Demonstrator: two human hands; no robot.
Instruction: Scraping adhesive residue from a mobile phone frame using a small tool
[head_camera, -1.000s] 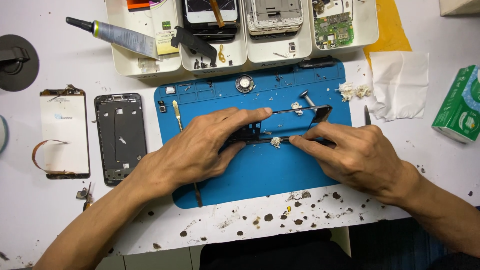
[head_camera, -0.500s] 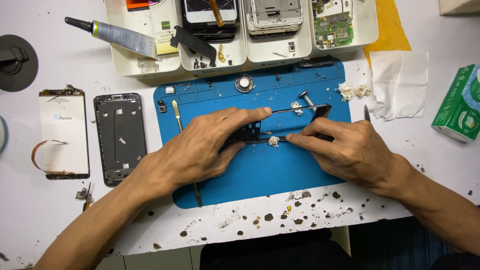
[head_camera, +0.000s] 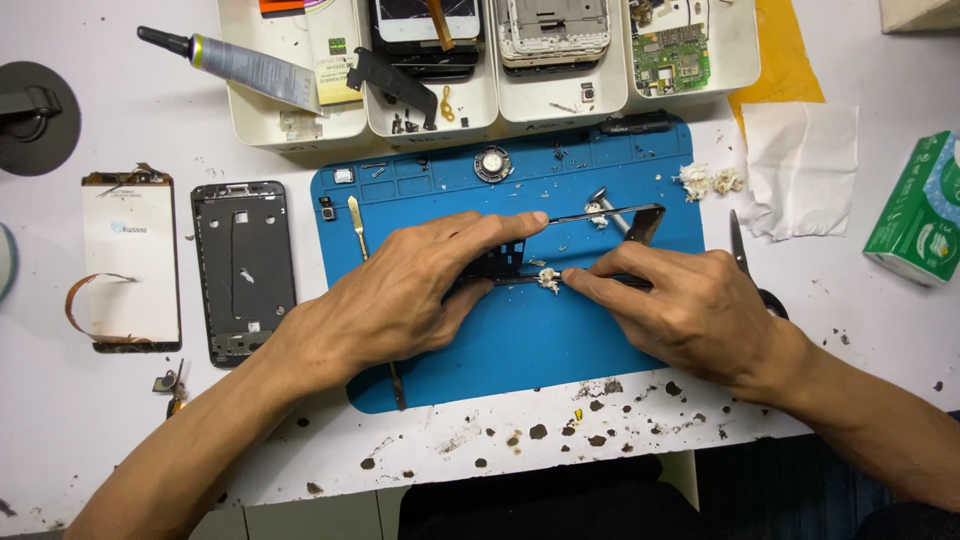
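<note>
At the far left edge a round dark grey disc-shaped stand (head_camera: 35, 115) sits on the white work table (head_camera: 120, 430); beside it lie a detached phone screen panel with an orange flex ribbon (head_camera: 130, 262) and, just to its right, a dark grey metal phone back frame (head_camera: 243, 270); above them a grey glue tube with a black nozzle (head_camera: 235, 62) rests across the rim of a white plastic parts tray (head_camera: 290, 125).

The blue silicone repair mat (head_camera: 520, 350) fills the middle; a slim brass-coloured pry tool (head_camera: 357, 222) lies near its left border. The left hand (head_camera: 400, 295) presses flat on the thin black phone frame (head_camera: 640, 225), forefinger stretched along its upper rail; the frame lies on the mat between both hands with its long axis running left to right, its free end jutting to the right past the fingers. The right hand (head_camera: 690, 305) comes in from the right, fingertips pinched together at the frame's lower rail, touching a small wad of white residue (head_camera: 548, 280); whether a tool is held in that pinch I cannot tell; both hands touch the frame, the left covering more of it.

Further right, a crumpled white tissue (head_camera: 800, 165) lies flat, black scissors (head_camera: 745, 265) are partly hidden by the right hand, and a green tissue pack (head_camera: 915, 210) stands at the edge.
</note>
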